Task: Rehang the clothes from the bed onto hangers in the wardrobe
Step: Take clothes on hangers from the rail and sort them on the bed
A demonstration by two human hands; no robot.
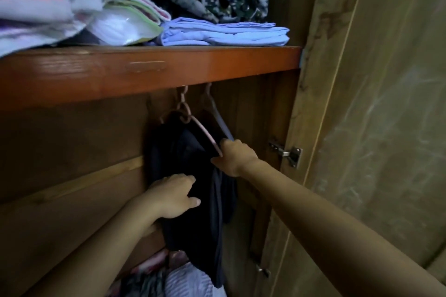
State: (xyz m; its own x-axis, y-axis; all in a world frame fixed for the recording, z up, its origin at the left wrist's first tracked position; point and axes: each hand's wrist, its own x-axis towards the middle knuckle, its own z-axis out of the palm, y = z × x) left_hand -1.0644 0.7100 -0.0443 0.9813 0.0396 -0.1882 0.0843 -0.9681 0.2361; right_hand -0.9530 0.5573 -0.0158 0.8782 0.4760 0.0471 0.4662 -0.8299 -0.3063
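While dark garment (190,188) hangs unlabelled, right hand (235,158) fingers clamp pink hanger (207,135); left hand (172,196) fingers grip garment.

Dim, soft indoor light falls from above and in front, brightest on the folded blue cloth (224,34) and the front edge of the orange shelf (217,65), which carries a faint sheen. Beneath the shelf the wardrobe interior sinks into shadow, and the dark garment (193,200) loses nearly all detail. The pile (36,2) at upper left is smeared with blur. Wide-angle distortion bows the shelf edge and the door (374,128) at right. The whole picture is soft and slightly grainy.
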